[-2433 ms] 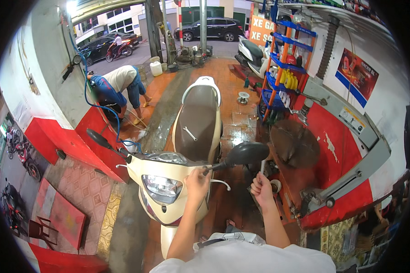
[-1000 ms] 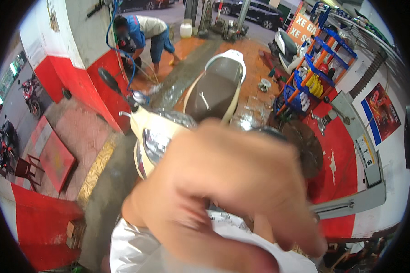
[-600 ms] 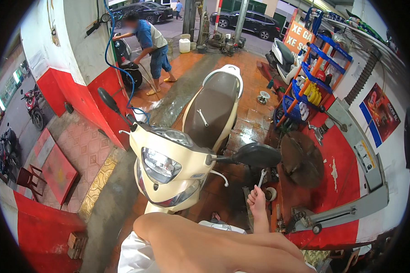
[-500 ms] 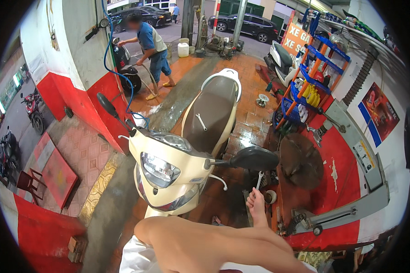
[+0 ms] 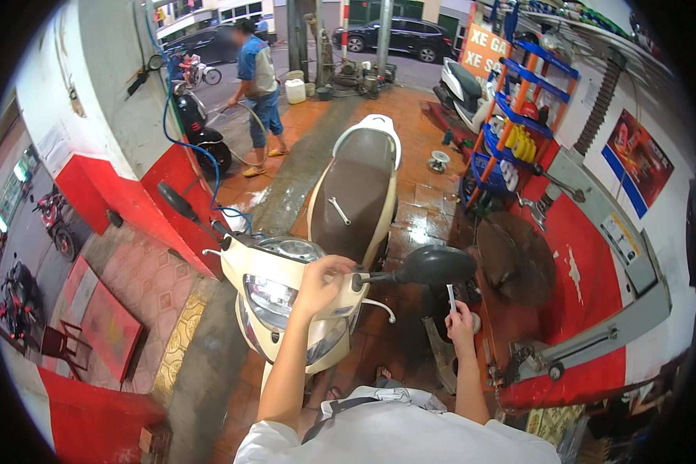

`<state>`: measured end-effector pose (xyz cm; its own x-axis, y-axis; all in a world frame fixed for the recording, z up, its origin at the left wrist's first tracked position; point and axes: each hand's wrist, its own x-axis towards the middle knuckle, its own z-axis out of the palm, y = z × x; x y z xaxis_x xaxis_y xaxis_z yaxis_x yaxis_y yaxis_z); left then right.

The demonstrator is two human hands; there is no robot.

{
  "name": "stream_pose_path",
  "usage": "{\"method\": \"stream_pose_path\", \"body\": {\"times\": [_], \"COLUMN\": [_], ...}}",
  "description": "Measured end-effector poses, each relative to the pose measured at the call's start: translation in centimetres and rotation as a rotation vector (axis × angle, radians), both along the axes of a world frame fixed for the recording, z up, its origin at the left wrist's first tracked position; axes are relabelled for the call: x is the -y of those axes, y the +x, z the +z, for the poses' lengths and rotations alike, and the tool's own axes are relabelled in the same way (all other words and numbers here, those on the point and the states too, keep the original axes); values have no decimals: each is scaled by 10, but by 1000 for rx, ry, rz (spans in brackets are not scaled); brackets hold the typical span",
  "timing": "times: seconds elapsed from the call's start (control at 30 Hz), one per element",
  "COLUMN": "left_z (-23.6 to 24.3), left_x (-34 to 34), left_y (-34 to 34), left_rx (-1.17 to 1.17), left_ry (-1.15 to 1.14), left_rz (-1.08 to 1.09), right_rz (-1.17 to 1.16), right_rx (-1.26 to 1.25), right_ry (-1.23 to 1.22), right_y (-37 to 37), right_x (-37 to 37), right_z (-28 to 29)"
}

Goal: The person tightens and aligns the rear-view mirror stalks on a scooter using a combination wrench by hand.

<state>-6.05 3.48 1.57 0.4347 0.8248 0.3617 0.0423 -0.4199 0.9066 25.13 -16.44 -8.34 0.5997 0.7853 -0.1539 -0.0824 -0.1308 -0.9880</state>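
A cream scooter (image 5: 282, 347) with a brown seat (image 5: 354, 180) stands upright in front of me. My left hand (image 5: 322, 283) rests on its front cowl beside the base of the black mirror (image 5: 435, 265), fingers stretched toward the stem; the fingertips are partly hidden. Below that mirror, my right hand (image 5: 462, 322) is closed around a wrench (image 5: 452, 297), which points up and stays apart from the scooter. A second silver wrench (image 5: 338, 210) lies on the seat.
A person (image 5: 258, 93) holding a hose stands by a dark motorbike (image 5: 199, 127) at the far left. On the right are a blue and orange rack (image 5: 503, 104) and a grey metal machine arm (image 5: 588, 352). A red-and-white pillar (image 5: 124, 100) rises at left.
My left arm, which lay bent across the lower view, now reaches forward onto the scooter's cowl. The wrench remains in my right hand. The person with the hose now stands more upright.
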Motion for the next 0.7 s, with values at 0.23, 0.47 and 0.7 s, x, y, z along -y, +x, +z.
{"method": "stream_pose_path", "body": {"times": [0.23, 0.47, 0.7], "left_z": [-29, -23, -33], "left_x": [-42, -94, -113], "left_y": [16, 50, 66], "left_rx": [-111, -198, -416], "left_ry": [90, 121, 53], "left_rz": [238, 310, 479], "right_rz": [10, 287, 754], "right_rx": [393, 489, 77], "right_ry": [-53, 30, 118], "right_y": [40, 88, 121], "right_x": [-13, -146, -322], "right_z": [-19, -2, -8]}}
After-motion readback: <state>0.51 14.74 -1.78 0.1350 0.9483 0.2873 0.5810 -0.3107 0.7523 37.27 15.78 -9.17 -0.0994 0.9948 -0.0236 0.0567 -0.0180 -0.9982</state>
